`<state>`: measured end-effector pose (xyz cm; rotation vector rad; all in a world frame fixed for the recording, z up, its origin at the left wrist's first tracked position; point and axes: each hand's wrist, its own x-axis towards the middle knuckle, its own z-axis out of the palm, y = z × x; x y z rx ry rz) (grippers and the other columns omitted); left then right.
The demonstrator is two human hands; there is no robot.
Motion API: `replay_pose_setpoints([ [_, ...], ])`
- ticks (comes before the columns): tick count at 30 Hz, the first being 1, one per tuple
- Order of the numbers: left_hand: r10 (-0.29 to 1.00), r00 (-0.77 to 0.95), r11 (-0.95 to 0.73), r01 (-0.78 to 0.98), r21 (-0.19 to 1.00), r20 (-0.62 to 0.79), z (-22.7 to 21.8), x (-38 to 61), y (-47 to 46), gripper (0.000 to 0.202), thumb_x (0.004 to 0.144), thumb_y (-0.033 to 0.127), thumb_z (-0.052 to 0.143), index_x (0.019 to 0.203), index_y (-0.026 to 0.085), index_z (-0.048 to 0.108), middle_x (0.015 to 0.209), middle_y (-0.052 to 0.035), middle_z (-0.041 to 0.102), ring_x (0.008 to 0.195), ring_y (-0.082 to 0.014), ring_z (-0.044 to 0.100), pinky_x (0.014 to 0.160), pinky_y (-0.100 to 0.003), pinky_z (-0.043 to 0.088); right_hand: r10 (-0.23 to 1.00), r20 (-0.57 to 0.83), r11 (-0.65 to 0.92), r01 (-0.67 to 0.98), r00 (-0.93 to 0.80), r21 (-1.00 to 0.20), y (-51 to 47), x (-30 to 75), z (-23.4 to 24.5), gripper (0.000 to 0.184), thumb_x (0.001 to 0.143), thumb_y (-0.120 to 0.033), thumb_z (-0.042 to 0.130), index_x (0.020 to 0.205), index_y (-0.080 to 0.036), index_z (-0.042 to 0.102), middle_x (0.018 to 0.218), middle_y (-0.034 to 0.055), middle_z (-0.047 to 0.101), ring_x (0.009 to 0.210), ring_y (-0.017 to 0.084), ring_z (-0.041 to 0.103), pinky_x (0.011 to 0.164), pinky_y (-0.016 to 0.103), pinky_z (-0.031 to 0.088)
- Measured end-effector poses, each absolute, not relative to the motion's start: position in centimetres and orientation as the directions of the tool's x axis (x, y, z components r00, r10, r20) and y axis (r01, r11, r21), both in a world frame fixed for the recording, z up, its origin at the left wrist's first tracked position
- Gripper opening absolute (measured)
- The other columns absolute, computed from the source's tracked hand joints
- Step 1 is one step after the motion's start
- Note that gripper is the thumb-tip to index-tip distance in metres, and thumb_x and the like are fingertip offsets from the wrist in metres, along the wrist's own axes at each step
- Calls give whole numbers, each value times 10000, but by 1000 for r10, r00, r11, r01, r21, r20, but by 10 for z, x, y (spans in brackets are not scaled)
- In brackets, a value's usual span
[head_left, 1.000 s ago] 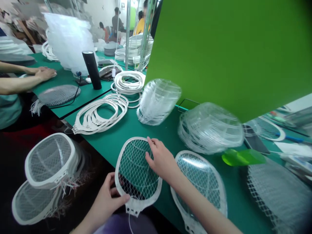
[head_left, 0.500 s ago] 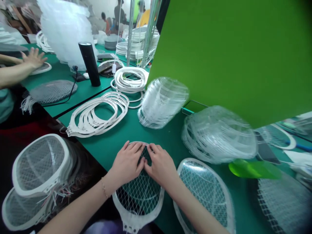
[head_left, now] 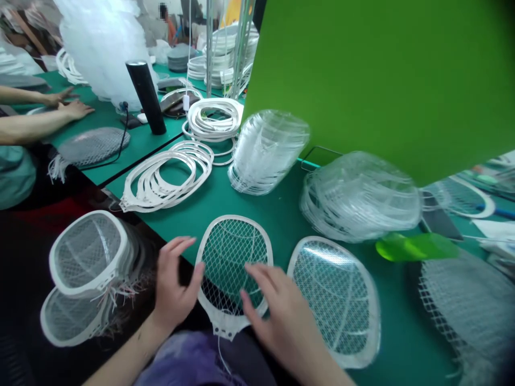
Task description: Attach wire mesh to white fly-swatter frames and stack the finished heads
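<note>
In front of me lies a white racket frame with metal mesh [head_left: 233, 252], like the head of a mosquito swatter, its neck toward me and a thin wire hanging from it. My left hand [head_left: 175, 284] is at its left edge, thumb and fingers apart, gripping nothing. Over its right side is my right hand [head_left: 281, 305], fingers spread above the mesh; whether the fingertips touch is unclear. A second meshed frame with a shiny clear sheet [head_left: 333, 300] lies just right of it.
Stacked meshed frames [head_left: 88, 252] with loose wires stand at left. Beyond are white rings [head_left: 167, 179], clear plastic sheets [head_left: 267, 153], another clear stack [head_left: 360, 198] and a black cylinder [head_left: 147, 96]. A green panel [head_left: 374, 80] rises behind. A co-worker's hands [head_left: 74, 107] are far left.
My hands have left the frame's far rim, drawn apart and come back toward me, to its left and right sides. The co-worker's hands have both come down on the table.
</note>
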<state>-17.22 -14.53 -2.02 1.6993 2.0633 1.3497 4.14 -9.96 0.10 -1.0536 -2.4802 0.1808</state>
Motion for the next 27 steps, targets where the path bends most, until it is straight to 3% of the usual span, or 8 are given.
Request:
replay_pose_setpoints([
  [1,789,-520,57,590,805,326,-27,-173,-166,359,901,329,640,1230,215,552,1226,-116,576,1127,-269,593,936,-415,515,670,382,741,604,-637,-293,-124,44,-4,329,961,-293,522,1229,-138,635,1104,114,723,1021,225,670,864,342,554],
  [3,807,-588,247,251,936,-55,-37,-172,-198,367,866,399,676,1152,194,574,1084,-97,628,913,-233,656,766,-355,560,611,446,789,546,-654,-281,-163,44,-16,323,978,-317,464,1163,-153,673,1059,90,746,981,222,685,847,341,547],
  [5,841,-396,403,2,915,-369,-41,-165,-212,366,823,431,708,1056,162,622,957,-82,675,785,-208,661,703,-329,556,587,483,802,551,-650,-231,-185,41,-31,321,980,-242,439,1160,-144,686,1080,91,750,1013,224,681,882,346,535],
  [7,833,-224,489,-128,863,-506,-40,-155,-211,348,742,402,772,943,139,666,860,-71,700,757,-203,659,701,-315,549,561,518,807,567,-646,-167,-191,38,-44,325,953,-119,443,1161,-120,692,1086,106,747,1040,223,672,919,353,528],
  [10,800,-165,536,-239,810,-578,-33,-143,-197,316,630,336,832,814,132,677,775,-58,712,740,-203,664,667,-291,547,502,576,829,549,-645,-108,-184,38,-54,337,925,-39,436,1120,-83,707,1048,129,748,1024,232,671,897,363,550],
  [17,796,-165,526,-286,801,-582,-34,-138,-186,328,553,300,859,746,137,650,699,-24,696,646,-165,655,590,-253,543,427,623,866,495,-656,-73,-172,45,-63,363,944,-38,395,1102,-60,721,1015,146,753,981,227,680,834,351,591],
  [27,785,-160,551,-259,793,-598,-34,-135,-182,315,572,250,863,722,141,609,632,9,663,558,-140,647,527,-222,532,355,626,896,445,-695,-14,-168,40,-60,383,903,-3,381,1019,-49,743,1003,157,759,952,241,704,830,379,609],
])
